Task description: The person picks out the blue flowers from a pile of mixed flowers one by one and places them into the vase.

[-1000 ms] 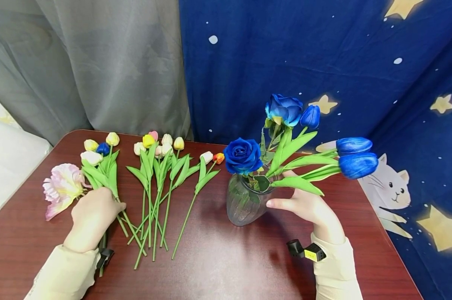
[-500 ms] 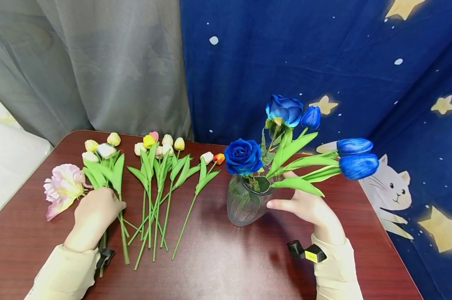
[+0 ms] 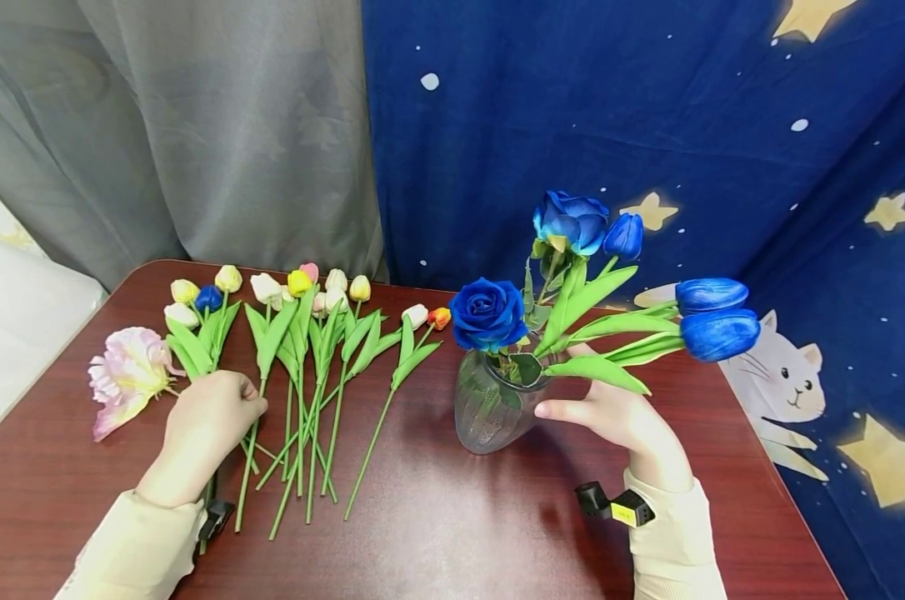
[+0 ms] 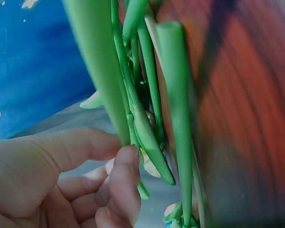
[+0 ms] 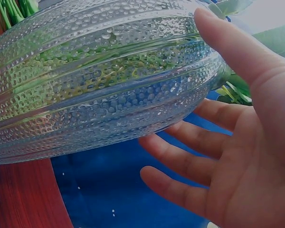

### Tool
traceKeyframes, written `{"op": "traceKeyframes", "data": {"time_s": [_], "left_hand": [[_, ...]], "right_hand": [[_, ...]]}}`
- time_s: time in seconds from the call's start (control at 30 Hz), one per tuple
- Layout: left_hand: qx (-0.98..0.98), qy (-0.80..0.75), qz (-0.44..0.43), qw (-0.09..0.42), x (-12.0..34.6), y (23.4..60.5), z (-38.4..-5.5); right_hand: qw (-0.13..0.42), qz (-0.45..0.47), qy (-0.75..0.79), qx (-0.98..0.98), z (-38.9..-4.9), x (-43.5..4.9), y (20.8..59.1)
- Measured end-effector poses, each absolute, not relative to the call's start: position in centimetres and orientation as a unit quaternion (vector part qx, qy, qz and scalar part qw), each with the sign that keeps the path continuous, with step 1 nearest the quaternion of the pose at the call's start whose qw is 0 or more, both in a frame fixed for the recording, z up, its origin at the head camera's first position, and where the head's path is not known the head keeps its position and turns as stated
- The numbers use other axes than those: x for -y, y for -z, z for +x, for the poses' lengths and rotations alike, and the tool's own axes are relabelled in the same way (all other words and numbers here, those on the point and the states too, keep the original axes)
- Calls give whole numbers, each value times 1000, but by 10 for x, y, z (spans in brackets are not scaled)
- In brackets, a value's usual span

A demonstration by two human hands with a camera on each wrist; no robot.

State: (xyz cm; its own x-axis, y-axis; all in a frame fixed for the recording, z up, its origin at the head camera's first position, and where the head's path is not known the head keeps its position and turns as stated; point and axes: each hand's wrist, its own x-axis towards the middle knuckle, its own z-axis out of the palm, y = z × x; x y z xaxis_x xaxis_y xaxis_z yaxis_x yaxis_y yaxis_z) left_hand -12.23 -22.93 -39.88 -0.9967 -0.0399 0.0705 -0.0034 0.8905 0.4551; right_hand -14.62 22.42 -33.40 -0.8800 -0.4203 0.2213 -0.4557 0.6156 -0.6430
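Observation:
A white tulip (image 3: 265,288) on a green stem is pinched between the thumb and forefinger of my left hand (image 3: 208,421). In the left wrist view the pinched green stem (image 4: 104,85) meets the fingertips. Beneath this hand lie several other tulips, among them a blue tulip (image 3: 208,298). My right hand (image 3: 621,417) holds the clear ribbed glass vase (image 3: 490,408) lightly near its neck, thumb in front and fingers behind. In the right wrist view the palm stays apart from the vase. Blue roses (image 3: 488,313) and blue tulips (image 3: 718,335) stand or lean in it.
A pale pink ruffled flower (image 3: 130,375) lies left of my left hand. Several tulips spread across the middle of the table (image 3: 437,533), with an orange tulip (image 3: 439,317) at their right. Grey and blue curtains (image 3: 497,100) hang behind the table.
My left hand has drawn the white tulip rightward out of the left bunch, past the blue tulip, to beside the middle tulips. The right hand and vase have stayed in place.

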Motion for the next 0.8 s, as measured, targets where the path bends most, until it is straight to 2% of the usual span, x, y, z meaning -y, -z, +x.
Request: {"op": "traceKeyframes", "data": {"time_s": [0.8], "left_hand": [[970, 241, -35, -17, 216, 405, -121]], "right_hand": [[13, 231, -361, 903, -145, -223, 333]]}}
